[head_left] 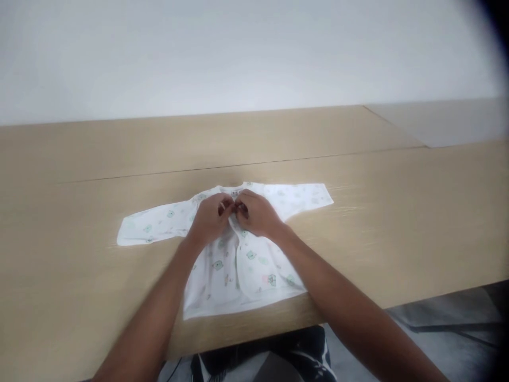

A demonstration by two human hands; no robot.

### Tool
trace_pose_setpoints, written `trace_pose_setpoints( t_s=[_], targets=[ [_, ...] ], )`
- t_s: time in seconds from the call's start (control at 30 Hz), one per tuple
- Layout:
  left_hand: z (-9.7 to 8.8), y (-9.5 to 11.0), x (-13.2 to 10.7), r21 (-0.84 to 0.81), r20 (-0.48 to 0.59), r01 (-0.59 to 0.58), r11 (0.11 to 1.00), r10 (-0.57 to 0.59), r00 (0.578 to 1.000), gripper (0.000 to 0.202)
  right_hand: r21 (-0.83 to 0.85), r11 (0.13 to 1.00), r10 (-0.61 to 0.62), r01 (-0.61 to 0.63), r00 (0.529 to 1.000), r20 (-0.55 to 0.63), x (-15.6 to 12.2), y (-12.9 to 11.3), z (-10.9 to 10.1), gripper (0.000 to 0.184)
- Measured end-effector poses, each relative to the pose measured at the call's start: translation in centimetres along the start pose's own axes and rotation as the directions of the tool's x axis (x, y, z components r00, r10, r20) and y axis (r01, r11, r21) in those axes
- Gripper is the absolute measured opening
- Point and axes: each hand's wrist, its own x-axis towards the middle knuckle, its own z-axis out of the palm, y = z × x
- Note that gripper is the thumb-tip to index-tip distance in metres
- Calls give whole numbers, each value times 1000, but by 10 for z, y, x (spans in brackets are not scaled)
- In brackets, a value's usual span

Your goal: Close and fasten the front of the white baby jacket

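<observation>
A small white long-sleeved baby shirt [254,270] with a pale green animal print lies spread on the table, neckline away from me and sleeves out to both sides. Its front opening runs down the middle, and the edges part below my hands. My left hand [212,215] pinches the left front edge just under the neckline. Close against it, my right hand [254,211] pinches the other front edge, fingertips almost touching those of the left. The fingers hide whatever fastening lies between them.
The light wood table [397,228] stretches to both sides, with a dark seam across it behind the shirt. A white wall [238,58] stands behind. The table's front edge is near my lap, and grey floor [445,334] shows at the lower right.
</observation>
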Motion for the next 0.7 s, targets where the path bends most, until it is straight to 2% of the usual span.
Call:
trace_pose_setpoints(
  t_s=[0.33, 0.57, 0.7],
  targets=[
    [7, -2, 0, 39, 17, -42, 998, 41, 999, 14, 100, 995, 30, -24, 997, -65, 2, -1, -1, 7],
    [1, 3, -2, -6, -20, -46, 999, 46, 999, 12, 119, 993, 8, -2, 999, -48, 2, 1, 0, 8],
    [-1, 4, -1, 18, -62, -33, 999, 34, 997, 10, 126, 992, 11, 0, 996, -88, 2, 0, 0, 7]
  ],
)
